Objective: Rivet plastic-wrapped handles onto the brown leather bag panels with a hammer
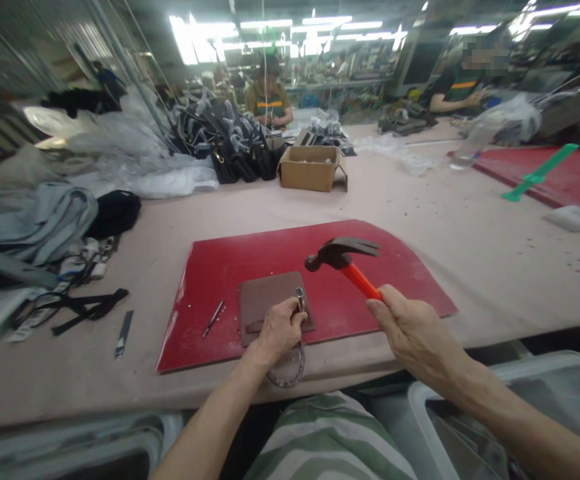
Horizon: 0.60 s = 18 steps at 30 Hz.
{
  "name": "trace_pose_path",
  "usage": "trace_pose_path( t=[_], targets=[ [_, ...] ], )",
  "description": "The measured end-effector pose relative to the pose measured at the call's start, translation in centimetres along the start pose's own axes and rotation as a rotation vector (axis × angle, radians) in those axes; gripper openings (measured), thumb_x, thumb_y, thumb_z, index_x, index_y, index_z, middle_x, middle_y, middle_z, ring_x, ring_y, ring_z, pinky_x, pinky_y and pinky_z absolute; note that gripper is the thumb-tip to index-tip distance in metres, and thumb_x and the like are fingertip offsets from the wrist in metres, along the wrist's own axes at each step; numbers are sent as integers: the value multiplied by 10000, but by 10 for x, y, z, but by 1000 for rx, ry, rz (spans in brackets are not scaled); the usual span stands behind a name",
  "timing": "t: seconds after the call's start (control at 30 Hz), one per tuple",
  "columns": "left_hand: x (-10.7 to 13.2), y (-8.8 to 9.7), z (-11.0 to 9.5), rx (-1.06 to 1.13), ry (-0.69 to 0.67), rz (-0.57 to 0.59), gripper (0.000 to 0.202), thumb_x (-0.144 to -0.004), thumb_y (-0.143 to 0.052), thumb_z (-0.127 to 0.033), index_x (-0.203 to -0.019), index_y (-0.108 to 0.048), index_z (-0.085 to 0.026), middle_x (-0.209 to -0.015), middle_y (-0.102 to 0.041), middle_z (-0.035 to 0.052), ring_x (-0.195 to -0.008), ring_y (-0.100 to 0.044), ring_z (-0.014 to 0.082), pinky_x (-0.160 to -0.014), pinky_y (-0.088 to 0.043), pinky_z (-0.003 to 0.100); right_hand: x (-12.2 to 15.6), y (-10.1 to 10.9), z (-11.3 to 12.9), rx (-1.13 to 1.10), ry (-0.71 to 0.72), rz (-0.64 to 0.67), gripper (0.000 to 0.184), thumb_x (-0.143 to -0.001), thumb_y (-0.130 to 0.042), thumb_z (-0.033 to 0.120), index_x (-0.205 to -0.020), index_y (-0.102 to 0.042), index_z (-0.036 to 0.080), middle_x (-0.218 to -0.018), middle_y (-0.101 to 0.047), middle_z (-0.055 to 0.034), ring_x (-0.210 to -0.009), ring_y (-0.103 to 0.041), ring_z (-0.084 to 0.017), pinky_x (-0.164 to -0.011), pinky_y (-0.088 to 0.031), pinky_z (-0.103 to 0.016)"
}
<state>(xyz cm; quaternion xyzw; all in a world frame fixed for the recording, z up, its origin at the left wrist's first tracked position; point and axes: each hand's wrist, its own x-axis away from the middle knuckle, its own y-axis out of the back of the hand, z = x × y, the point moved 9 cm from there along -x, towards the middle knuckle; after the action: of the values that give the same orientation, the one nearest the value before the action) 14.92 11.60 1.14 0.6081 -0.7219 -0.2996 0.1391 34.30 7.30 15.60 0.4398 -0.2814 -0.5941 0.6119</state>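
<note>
My right hand is closed round the orange handle of a claw hammer, whose dark head hangs raised above a red mat. On the mat lies a brown block. My left hand pinches a small metal piece upright on that block. A curved strap hangs from under this hand over the table's front edge. A thin metal tool lies on the mat to the left of the block.
A cardboard box and black bags stand at the back. Straps and a blade lie at left. Plastic bins sit below the table edge. Other people work at far benches. A second red mat lies at right.
</note>
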Motion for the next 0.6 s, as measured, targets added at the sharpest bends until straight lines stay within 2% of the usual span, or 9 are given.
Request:
trace_pose_path(
  t=[0.07,0.13,0.27,0.33,0.4,0.5,0.53,0.6],
  targets=[
    [0,-2,1,-1,-5,2,129,-866,-577,-142,-925,-655,-226,-883,-733,16,-858,-696,175,-815,-500,273,0,-3,-1,30,18,27,270,-946,-334,428,-732,-376,269,-511,-443,31,-429,-426,-171,-498,-212,-295],
    [-1,-3,2,-3,-7,1,127,-867,-575,-146,-927,-653,-226,-895,-736,19,-875,-699,183,-825,-501,282,-1,4,4,30,54,13,272,-956,-346,416,-733,-387,266,-506,-444,37,-419,-424,-164,-487,-218,-289],
    [-2,-4,0,-16,-28,2,135,-865,-570,-134,-924,-652,-223,-934,-740,28,-907,-700,189,-844,-500,288,3,41,24,-56,122,-225,288,-1006,-354,403,-759,-392,260,-531,-431,53,-429,-419,-141,-486,-276,-272],
    [-2,-4,-1,-29,-31,4,135,-863,-572,-133,-924,-651,-224,-943,-741,31,-916,-699,191,-844,-499,288,8,45,28,-71,156,-306,283,-1025,-335,383,-782,-402,255,-544,-435,53,-439,-427,-135,-492,-291,-266],
    [-2,-5,-1,-44,-20,7,126,-860,-580,-139,-919,-649,-226,-920,-739,29,-895,-701,191,-823,-501,284,8,30,30,-6,221,-225,288,-1023,-324,360,-762,-389,255,-530,-436,50,-408,-388,-128,-467,-240,-277],
    [-2,-5,0,-56,-11,14,121,-858,-580,-144,-917,-645,-228,-879,-733,26,-850,-699,192,-783,-502,283,5,7,28,131,288,-2,281,-995,-359,347,-729,-375,257,-506,-439,40,-375,-336,-127,-464,-146,-313],
    [-2,-5,-1,-55,-13,15,123,-860,-576,-144,-917,-646,-227,-882,-733,28,-852,-699,195,-784,-503,286,3,10,27,140,286,1,278,-991,-373,354,-731,-379,258,-508,-442,37,-378,-341,-130,-468,-148,-317],
    [-2,-5,-2,-44,-21,12,129,-863,-571,-143,-922,-649,-227,-909,-737,34,-882,-699,199,-809,-505,295,2,33,29,86,253,-158,276,-1000,-379,379,-749,-389,262,-516,-435,35,-392,-359,-137,-474,-191,-313]
  ],
)
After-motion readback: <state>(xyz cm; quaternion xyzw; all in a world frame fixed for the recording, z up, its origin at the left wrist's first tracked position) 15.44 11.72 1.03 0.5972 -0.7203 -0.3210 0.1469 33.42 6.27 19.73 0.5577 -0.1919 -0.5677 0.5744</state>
